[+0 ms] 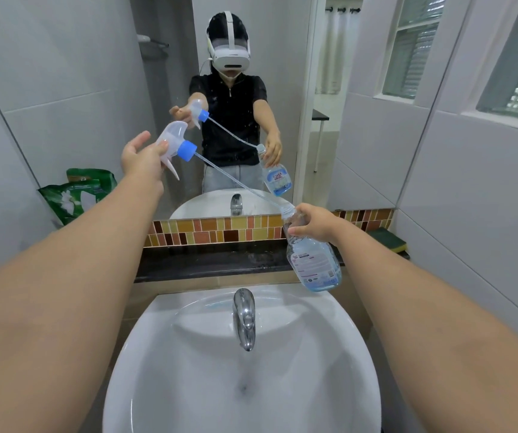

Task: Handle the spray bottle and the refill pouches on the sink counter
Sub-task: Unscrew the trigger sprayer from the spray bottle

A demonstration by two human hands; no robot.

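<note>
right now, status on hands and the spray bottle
Left hand holds trigger head, tube tip at the neck. Right hand grips spray bottle, tilted over sink. Refill pouches untouched.

Both forearms are bare, with no sleeves, rings or watch seen on the left hand (140, 157) or the right hand (315, 225). In the mirror (64, 89), a black short-sleeved top, light trousers and a white headset are reflected.

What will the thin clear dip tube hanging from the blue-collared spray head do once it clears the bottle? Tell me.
The thin clear dip tube probably flexes and swings; it already bows between spray head and bottle. It likely weighs almost nothing and may drip, having come from liquid.
</note>
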